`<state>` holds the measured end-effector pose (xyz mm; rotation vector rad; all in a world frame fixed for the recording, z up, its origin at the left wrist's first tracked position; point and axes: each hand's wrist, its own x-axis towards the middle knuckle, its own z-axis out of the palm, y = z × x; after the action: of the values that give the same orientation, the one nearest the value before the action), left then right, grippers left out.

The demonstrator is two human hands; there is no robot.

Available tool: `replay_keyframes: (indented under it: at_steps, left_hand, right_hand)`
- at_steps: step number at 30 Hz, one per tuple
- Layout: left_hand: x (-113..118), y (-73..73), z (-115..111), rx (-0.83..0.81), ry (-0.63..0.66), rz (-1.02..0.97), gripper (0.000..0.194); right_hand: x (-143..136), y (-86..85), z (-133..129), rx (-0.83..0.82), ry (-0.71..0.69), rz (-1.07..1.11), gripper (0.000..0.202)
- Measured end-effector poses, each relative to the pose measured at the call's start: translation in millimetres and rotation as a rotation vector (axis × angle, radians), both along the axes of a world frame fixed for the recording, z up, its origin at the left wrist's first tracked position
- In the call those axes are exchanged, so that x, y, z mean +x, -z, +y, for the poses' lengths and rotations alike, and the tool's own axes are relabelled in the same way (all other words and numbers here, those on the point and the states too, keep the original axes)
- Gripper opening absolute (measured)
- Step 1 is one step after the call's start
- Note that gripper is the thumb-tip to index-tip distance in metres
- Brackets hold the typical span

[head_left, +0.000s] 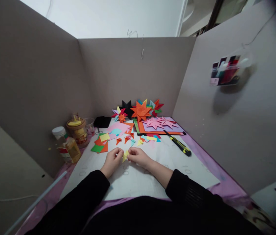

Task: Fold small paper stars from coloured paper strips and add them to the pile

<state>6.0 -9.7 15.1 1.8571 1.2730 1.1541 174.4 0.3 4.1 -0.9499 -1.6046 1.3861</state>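
Between my two hands is a small piece of yellow paper [125,156], pinched at both sides above the white sheet [138,187]. My left hand [113,160] has its fingers closed at the paper's left edge. My right hand [139,156] grips its right edge between thumb and fingers. Just beyond my hands lie several small folded paper pieces, among them an orange one [118,141], a light blue one [132,142] and a yellow one [140,142]. Loose paper squares sit to their left, with a green one [97,148] nearest my left hand.
Folded paper stars [141,111] stand against the back panel [138,71]. Pink stars [154,123] lie on stacked coloured sheets. A yellow-black utility knife [180,146] rests at right. At left are a bottle [67,147], a brown jar [78,132] and a clear cup [89,125]. Grey panels enclose the table.
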Motion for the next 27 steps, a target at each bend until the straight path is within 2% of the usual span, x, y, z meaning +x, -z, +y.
replay_keyframes:
  at_steps: [4,11,14,21,27]
  left_hand:
    - [-5,1.2,7,0.006,-0.081,-0.080,0.024]
    - [3,-2.6,-3,-0.011,0.066,-0.052,0.023]
    - [4,-1.9,-5,-0.013,0.070,-0.044,0.025]
    - [-1,5.7,4,-0.072,0.064,-0.183,0.024]
    - [-1,5.1,3,-0.102,0.106,-0.174,0.030]
  right_hand:
    - [1,0.7,2,-0.018,0.051,-0.004,0.016]
    - [1,-0.7,-1,0.010,0.051,-0.009,0.013]
    - [1,-1.7,-1,0.003,0.042,0.003,0.011]
    - [1,1.7,1,-0.044,0.025,0.001,0.006]
    - [2,2.7,1,0.040,0.011,-0.073,0.007]
